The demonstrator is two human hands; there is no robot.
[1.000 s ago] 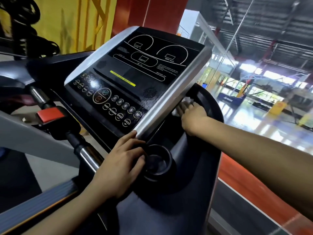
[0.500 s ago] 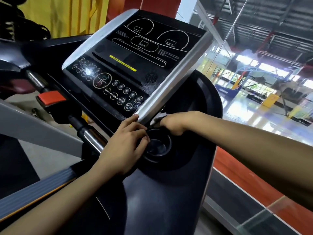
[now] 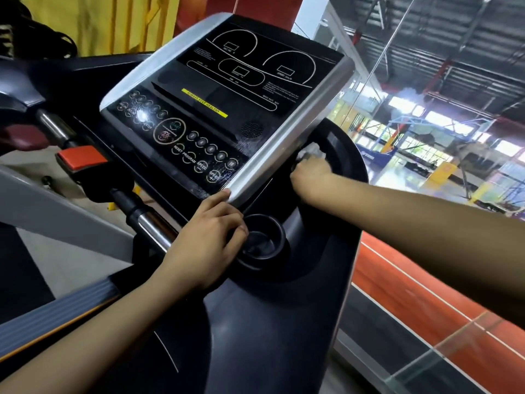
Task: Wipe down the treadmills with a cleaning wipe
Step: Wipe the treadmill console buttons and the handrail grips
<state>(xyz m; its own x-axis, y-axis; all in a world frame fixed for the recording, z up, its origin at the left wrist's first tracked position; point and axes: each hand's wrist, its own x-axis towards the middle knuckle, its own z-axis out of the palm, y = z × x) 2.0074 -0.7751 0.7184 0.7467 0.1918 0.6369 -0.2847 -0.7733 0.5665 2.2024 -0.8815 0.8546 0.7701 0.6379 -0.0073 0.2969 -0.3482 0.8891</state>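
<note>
The treadmill console [image 3: 216, 109] is a tilted black panel with buttons and a silver rim [image 3: 284, 143]. My right hand [image 3: 309, 174] grips a white cleaning wipe [image 3: 311, 151] and presses it against the black housing just under the silver rim's right side. My left hand [image 3: 207, 237] rests on the black tray beside the round cup holder [image 3: 264, 240], its thumb touching the console's lower corner; its fingers are loosely bent and hold nothing.
A chrome-and-black handlebar [image 3: 142, 214] with a red safety clip [image 3: 81, 160] runs at the left. Glass panelling [image 3: 426, 359] and a red floor strip [image 3: 397, 294] lie to the right, with a sports hall beyond. A yellow wall stands behind the console.
My right hand with the wipe has slid back up along the underside of the silver rim, away from the cup holder. The left hand has stayed in place.
</note>
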